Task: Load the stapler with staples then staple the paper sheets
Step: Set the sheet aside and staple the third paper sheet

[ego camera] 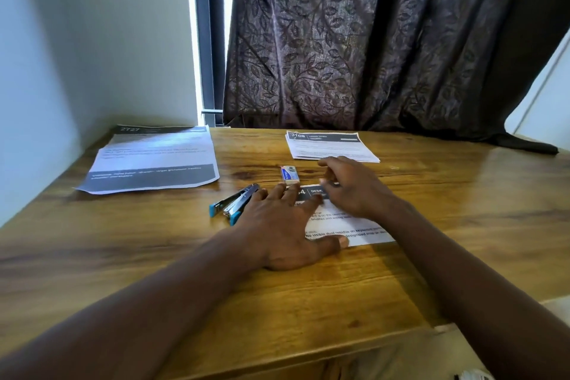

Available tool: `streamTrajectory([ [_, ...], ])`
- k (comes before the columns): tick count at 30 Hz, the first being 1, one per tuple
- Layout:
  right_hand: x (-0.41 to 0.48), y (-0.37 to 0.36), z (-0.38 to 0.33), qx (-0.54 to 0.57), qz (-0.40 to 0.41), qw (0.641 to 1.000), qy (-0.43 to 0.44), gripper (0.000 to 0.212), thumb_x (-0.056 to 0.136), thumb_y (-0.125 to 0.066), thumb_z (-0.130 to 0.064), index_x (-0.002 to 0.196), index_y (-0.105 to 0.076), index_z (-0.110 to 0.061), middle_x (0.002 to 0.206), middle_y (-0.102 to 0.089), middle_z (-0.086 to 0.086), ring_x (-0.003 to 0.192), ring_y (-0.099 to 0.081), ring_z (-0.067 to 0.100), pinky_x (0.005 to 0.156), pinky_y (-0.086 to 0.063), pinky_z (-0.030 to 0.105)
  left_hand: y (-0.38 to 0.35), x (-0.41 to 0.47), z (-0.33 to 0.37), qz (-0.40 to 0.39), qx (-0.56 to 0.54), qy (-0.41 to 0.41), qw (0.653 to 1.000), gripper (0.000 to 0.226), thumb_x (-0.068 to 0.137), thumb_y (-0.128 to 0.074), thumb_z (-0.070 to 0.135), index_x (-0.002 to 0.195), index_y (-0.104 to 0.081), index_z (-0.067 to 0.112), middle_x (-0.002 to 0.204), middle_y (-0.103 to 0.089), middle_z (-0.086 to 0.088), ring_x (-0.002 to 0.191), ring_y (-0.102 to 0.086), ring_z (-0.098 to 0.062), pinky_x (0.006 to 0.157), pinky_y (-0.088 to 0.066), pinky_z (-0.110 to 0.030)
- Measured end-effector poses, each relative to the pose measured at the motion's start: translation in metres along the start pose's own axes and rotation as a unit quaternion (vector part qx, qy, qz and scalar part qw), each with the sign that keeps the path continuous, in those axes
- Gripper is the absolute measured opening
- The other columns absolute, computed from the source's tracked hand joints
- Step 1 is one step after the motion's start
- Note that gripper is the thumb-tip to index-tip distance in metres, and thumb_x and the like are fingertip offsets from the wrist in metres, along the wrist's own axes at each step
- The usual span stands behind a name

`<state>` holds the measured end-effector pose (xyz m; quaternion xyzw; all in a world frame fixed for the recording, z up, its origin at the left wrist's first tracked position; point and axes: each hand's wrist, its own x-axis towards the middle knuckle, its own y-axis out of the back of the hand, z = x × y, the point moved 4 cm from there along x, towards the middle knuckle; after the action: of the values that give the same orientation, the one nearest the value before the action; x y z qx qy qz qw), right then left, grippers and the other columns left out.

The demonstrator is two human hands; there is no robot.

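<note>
A: Left hand [287, 225] at centre frame, flat, fingers spread, palm down on the near paper sheets [348, 225]. Gripping nothing. Looks like it's pinning the stack so it can't slide.

B: Right?

A: Right hand [354, 188] just right of centre, over the top edge of the same sheets. Fingers loosely curled and apart, nothing between them. Whether the tips touch the paper, can't tell. My guess: squaring the edges.

B: Stapler?

A: Stapler [234, 202] lies on the counter [308, 302] just left of the left hand's fingertips. Blue ends, hinged open into a V, so the magazine is exposed for loading. Staples inside or not, can't tell.

B: Staples?

A: Staple box [289, 174], small and white, just above the fingertips, centre frame. Near both hands, untouched. Looks closed.

B: Anything else?

A: Second stack of printed sheets [331, 146] above the right hand, well clear. A large printed sheet [154, 160] at upper left, near the wall [77, 40]. A dark curtain [385, 40] fills the upper right.

B: Status?

A: Early, I'd say. No sign of loading started. Everything is grouped within reach, so the likely next move is box, then stapler.
</note>
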<state>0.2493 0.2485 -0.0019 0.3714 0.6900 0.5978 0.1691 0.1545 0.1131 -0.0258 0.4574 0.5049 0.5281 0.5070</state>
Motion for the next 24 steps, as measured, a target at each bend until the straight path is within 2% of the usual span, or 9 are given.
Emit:
streamTrajectory([
  [3,0.010,-0.010,-0.009,-0.022,0.050,0.998,0.014,0.031,0.100,-0.051,-0.033,0.125,-0.061,-0.017,0.117,-0.059,0.002,0.113,-0.050,0.022,0.095,-0.043,0.039,0.002,0.000,-0.001,0.026,-0.004,-0.002,1.000,0.100,0.077,-0.021,0.095,0.160,-0.010,0.041,0.171,-0.008,-0.008,0.157,-0.009,-0.028,0.122,-0.012,-0.054],
  [6,0.009,-0.015,-0.009,-0.013,0.084,0.996,0.015,0.022,0.101,-0.048,-0.033,0.108,-0.062,-0.018,0.103,-0.057,0.000,0.102,-0.048,0.020,0.084,-0.038,0.034,0.007,0.001,-0.004,0.044,-0.011,-0.004,0.999,0.096,0.076,-0.026,0.096,0.156,-0.023,0.043,0.167,-0.025,-0.005,0.152,-0.025,-0.028,0.119,-0.022,-0.054],
  [10,0.008,-0.017,-0.007,-0.019,0.074,0.997,-0.001,0.017,0.099,-0.051,-0.039,0.099,-0.058,-0.023,0.100,-0.055,-0.002,0.100,-0.046,0.019,0.084,-0.040,0.036,0.023,0.000,-0.009,0.139,-0.041,-0.008,0.989,0.078,0.083,-0.036,0.086,0.146,-0.042,0.041,0.150,-0.053,0.005,0.137,-0.046,-0.021,0.112,-0.033,-0.049],
  [13,0.008,-0.017,-0.006,-0.048,0.087,0.995,-0.012,0.028,0.100,-0.045,-0.047,0.099,-0.058,-0.022,0.104,-0.052,0.001,0.106,-0.045,0.021,0.092,-0.043,0.042,0.042,-0.003,-0.018,0.229,-0.002,0.013,0.973,0.067,0.087,-0.042,0.078,0.139,-0.052,0.037,0.139,-0.061,0.007,0.129,-0.052,-0.019,0.109,-0.034,-0.047],
  [15,0.007,-0.017,-0.004,-0.052,0.101,0.993,-0.020,0.035,0.100,-0.042,-0.050,0.100,-0.060,-0.020,0.108,-0.052,0.003,0.108,-0.045,0.022,0.095,-0.043,0.047,0.051,-0.005,-0.030,0.250,0.015,0.038,0.967,0.064,0.087,-0.046,0.074,0.135,-0.057,0.034,0.133,-0.064,0.005,0.124,-0.054,-0.020,0.107,-0.036,-0.047],
  [18,0.004,-0.013,-0.004,-0.021,0.128,0.991,-0.010,0.032,0.101,-0.042,-0.050,0.089,-0.053,-0.022,0.095,-0.053,0.000,0.099,-0.049,0.024,0.088,-0.040,0.043,0.059,-0.011,-0.052,0.224,0.015,0.108,0.969,0.066,0.081,-0.049,0.079,0.127,-0.058,0.032,0.125,-0.066,0.003,0.119,-0.056,-0.023,0.103,-0.038,-0.046],
  [21,0.001,-0.009,-0.006,0.029,0.141,0.990,0.011,0.029,0.101,-0.046,-0.046,0.085,-0.048,-0.022,0.080,-0.056,-0.005,0.083,-0.053,0.023,0.075,-0.033,0.037,0.059,-0.018,-0.068,0.125,0.026,0.181,0.975,0.071,0.075,-0.048,0.087,0.119,-0.054,0.031,0.120,-0.064,0.003,0.116,-0.057,-0.024,0.101,-0.038,-0.047],
  [24,-0.001,-0.006,-0.006,0.060,0.142,0.988,0.030,0.026,0.101,-0.049,-0.045,0.089,-0.056,-0.023,0.084,-0.066,-0.004,0.081,-0.058,0.021,0.075,-0.035,0.035,0.059,-0.021,-0.077,0.065,0.007,0.202,0.977,0.060,0.074,-0.057,0.082,0.102,-0.060,0.029,0.101,-0.064,0.006,0.098,-0.059,-0.019,0.087,-0.049,-0.038],
])
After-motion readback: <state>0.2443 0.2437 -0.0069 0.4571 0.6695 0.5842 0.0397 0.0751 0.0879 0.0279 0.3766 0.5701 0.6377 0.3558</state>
